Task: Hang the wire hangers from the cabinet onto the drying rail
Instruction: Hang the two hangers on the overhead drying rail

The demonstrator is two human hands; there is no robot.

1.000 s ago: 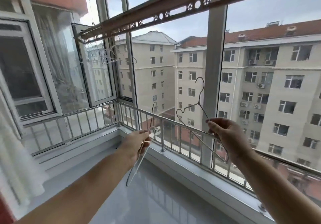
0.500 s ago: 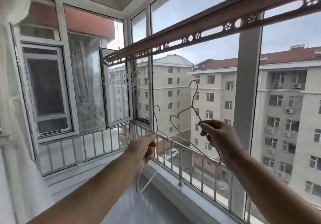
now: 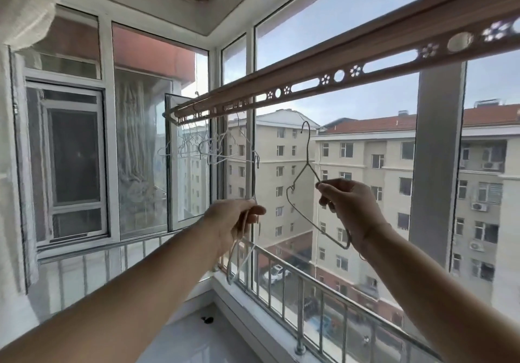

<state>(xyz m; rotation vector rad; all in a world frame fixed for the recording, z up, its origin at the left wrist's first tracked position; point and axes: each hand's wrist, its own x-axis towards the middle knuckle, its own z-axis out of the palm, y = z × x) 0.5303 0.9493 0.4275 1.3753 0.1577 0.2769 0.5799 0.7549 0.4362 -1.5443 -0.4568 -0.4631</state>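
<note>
right hand [image 3: 349,210] pinches a wire hanger [image 3: 308,188] mid-frame, left hand [image 3: 233,222] grips another hanger [image 3: 242,250], its hook hard to see. hangers on the drying rail [image 3: 309,81] at left are a blurry tangle [image 3: 208,148].

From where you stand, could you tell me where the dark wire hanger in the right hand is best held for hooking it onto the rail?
Hold the dark wire hanger from below, on its sloping shoulder, as the right hand does: the hook points up, free, below the drying rail.

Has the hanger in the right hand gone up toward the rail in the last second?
Yes. The hanger in the right hand has risen; its hook now sits closer beneath the drying rail, not yet on it.
</note>
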